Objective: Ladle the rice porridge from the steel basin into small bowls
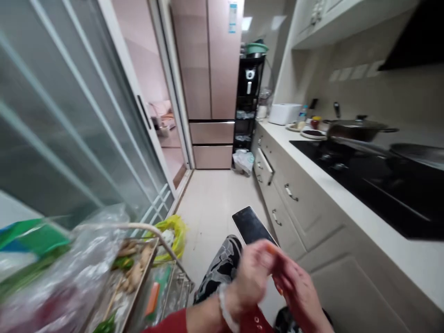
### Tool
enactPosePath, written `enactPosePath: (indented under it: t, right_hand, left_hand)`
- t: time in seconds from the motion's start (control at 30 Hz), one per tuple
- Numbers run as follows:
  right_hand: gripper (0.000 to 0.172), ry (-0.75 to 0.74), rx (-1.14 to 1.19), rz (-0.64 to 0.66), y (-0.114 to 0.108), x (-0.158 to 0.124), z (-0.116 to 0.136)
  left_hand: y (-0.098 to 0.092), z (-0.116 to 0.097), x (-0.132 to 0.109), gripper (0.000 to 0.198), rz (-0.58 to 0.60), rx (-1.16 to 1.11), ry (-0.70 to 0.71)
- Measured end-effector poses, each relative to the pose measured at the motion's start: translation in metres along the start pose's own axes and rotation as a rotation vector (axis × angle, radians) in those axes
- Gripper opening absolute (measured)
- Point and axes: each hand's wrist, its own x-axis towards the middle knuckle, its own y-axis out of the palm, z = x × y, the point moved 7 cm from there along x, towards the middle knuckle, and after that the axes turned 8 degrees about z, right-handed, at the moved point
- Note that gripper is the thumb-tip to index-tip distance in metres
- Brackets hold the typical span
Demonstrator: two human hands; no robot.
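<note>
A dark-screened smartphone (pixel 252 225) points away from me above the floor, its near end covered by my hands. My right hand (pixel 296 282) is curled around that near end, with orange-tinted nails showing. Close against it, my left hand (pixel 252 273) is bent at the fingers and smeared by motion; whether it touches the phone is unclear. A white beaded bracelet (pixel 227 309) circles my left wrist. Below the hands are my patterned trouser leg (pixel 222 263) and red clothing.
At left stands a rack (pixel 138 225) with ginger, greens and plastic bags, beside a yellow bag (pixel 176 236). A counter (pixel 312 162) with a black cooktop (pixel 374 185) and a lidded pan (pixel 357 128) runs along the right. One drawer (pixel 264 166) juts out. Ahead is a pink refrigerator (pixel 211 69).
</note>
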Motion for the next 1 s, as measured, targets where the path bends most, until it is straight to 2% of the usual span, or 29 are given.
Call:
enactPosePath:
  t: [0.07,0.1,0.17,0.2,0.3,0.37,0.43,0.57,0.73,0.83,1.0]
  right_hand:
    - [0.032,0.025,0.123,-0.006,-0.007,-0.012,0.001]
    - [0.031,0.032,0.192,-0.015,-0.008,-0.017,0.000]
    - [0.029,0.030,0.303,-0.078,-0.008,-0.025,-0.003]
    - [0.029,0.034,0.346,-0.114,-0.006,-0.027,-0.006]
    - [0.031,0.065,0.435,-0.151,0.005,-0.031,-0.020]
    - [0.031,0.089,0.446,-0.103,0.015,-0.030,-0.029]
    - [0.030,0.108,0.428,-0.043,0.024,-0.029,-0.036]
    - [0.031,0.118,0.335,0.047,0.034,-0.026,-0.042]
    - [0.035,0.116,0.191,0.121,0.040,-0.022,-0.042]
    - [0.037,0.157,0.131,0.123,0.037,-0.023,-0.048]
    - [0.037,0.219,0.135,0.115,0.022,-0.027,-0.062]
  left_hand:
    - [-0.041,-0.015,0.003,0.046,-0.330,0.067,0.203]
    - [-0.060,-0.015,0.003,0.043,-0.478,0.016,0.252]
    - [-0.087,0.003,0.008,0.043,-0.628,-0.162,0.183]
    - [-0.091,0.019,0.013,0.046,-0.603,-0.256,0.074]
    - [-0.075,0.061,0.021,0.062,-0.306,-0.522,-0.249]
    - [-0.060,0.074,0.019,0.078,-0.135,-0.669,-0.354]
    - [-0.053,0.078,0.016,0.090,-0.049,-0.777,-0.395]
    - [-0.056,0.078,0.015,0.099,0.000,-0.861,-0.427]
    - [-0.072,0.080,0.018,0.096,-0.020,-0.807,-0.423]
    - [-0.077,0.083,0.019,0.094,-0.052,-0.786,-0.434]
    - [-0.074,0.084,0.020,0.094,-0.049,-0.779,-0.468]
